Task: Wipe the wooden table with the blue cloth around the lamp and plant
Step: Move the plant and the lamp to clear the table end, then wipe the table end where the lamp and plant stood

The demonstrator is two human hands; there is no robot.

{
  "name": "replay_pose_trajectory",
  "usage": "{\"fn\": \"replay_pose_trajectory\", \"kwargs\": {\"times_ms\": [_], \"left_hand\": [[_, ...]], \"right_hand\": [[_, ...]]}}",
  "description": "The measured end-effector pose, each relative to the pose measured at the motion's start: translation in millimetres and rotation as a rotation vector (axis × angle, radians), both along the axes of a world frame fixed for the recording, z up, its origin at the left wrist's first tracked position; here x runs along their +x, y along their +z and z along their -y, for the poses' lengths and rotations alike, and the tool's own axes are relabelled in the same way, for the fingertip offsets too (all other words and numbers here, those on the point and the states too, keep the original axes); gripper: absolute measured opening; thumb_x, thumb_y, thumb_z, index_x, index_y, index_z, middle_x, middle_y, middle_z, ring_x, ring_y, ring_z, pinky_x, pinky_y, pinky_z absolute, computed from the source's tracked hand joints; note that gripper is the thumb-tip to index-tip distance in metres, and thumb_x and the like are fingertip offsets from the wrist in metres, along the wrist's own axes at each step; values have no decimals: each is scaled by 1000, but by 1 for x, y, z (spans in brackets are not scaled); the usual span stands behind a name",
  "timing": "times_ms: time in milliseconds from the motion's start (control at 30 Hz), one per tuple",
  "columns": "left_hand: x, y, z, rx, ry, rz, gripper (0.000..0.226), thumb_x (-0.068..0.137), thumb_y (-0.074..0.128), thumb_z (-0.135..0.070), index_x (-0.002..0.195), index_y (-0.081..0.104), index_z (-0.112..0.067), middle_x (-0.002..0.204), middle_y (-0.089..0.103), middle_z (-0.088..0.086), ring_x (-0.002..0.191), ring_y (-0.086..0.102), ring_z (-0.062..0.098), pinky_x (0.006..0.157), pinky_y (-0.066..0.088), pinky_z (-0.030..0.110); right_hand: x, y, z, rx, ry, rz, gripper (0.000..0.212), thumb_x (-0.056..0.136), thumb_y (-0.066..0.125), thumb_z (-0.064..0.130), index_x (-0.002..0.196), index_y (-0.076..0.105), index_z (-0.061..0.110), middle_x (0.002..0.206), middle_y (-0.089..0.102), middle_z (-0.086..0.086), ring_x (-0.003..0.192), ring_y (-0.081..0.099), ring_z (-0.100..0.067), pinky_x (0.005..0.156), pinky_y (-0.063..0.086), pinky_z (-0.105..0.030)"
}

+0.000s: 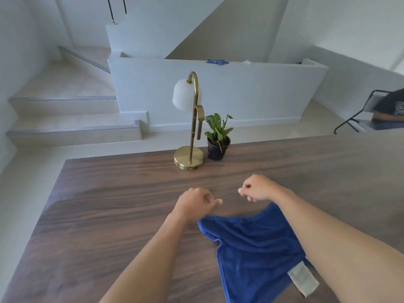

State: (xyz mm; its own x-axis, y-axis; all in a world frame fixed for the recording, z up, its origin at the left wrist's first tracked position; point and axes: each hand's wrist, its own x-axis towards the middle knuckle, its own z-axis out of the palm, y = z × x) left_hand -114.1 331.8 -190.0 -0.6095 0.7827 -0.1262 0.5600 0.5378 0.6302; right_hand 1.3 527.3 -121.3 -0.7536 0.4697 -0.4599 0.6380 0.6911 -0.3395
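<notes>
Starting step, no wiping begun, I judge. One wooden table (109, 204). One blue cloth (251, 248) lies on its near part, under your forearms. One lamp (193, 119) and one plant (218, 136) stand side by side at the far edge. Your left hand (194, 204) and right hand (258, 189) hover curled, holding nothing. Next: grip the cloth, sweep around both bases.

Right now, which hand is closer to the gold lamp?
Left. The left hand is straight in front of the lamp, in line with its round base. The right hand is off to the right, more in line with the plant.
</notes>
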Motion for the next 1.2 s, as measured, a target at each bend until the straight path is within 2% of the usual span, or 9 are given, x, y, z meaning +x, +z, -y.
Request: {"fn": "replay_pose_trajectory", "kwargs": {"times_ms": [100,167,267,500,700,967,1033,1133,1200], "left_hand": [[22,6,6,-139,-172,-47,51,67,64,-74,93,65,-30,86,61,-17,86,60,10,77,49,30],[31,8,12,-222,-213,-94,55,66,72,-66,104,62,-27,95,56,-12,92,57,15,78,46,32],[44,10,22,-283,-146,-65,45,72,75,-53,103,61,-23,100,62,-6,95,59,20,80,48,34],[73,9,52,-371,-46,-65,21,83,62,-38,96,64,-21,101,68,3,94,62,29,82,52,37],[49,38,140,-491,91,-146,26,86,61,-35,105,61,-18,111,64,5,99,59,31,78,47,35],[-21,84,240,-310,451,-271,9,83,64,-29,83,55,-27,92,68,3,83,62,29,73,51,38],[-33,79,248,-240,511,-356,3,87,57,-24,89,56,-22,97,67,3,86,60,31,72,49,38],[-43,50,258,-115,587,-409,12,94,48,-21,100,56,-16,106,62,4,93,58,31,73,44,38],[-44,20,266,-109,571,-354,23,96,48,-29,114,54,-16,118,58,3,108,54,28,86,43,37]], "right_hand": [[30,7,-8,-42,73,330,26,88,65,37,100,69,13,93,73,0,74,67,-10,71,50,-27],[46,2,-13,-65,68,361,34,86,70,35,112,62,15,96,71,0,77,68,-11,73,51,-28],[74,-22,-14,-30,60,251,43,84,72,33,121,49,31,99,65,1,75,66,-12,75,53,-32],[100,-43,4,-8,107,-19,12,87,67,30,84,57,23,86,62,4,75,60,-15,69,46,-30],[49,-9,77,-190,253,19,12,81,68,25,88,63,17,69,68,4,59,59,-10,57,45,-22],[-62,18,164,-104,325,-240,6,89,58,24,93,58,20,82,70,1,81,67,-19,71,52,-33],[-78,14,182,-102,225,-441,19,95,53,24,114,53,20,95,63,5,82,62,-17,70,51,-33],[-87,-8,210,-244,81,-564,66,99,49,25,152,9,31,128,42,14,84,62,-12,55,44,-20],[-83,-41,230,-208,122,-491,73,100,46,32,154,-2,30,150,29,9,120,55,-20,79,50,-23]]}}
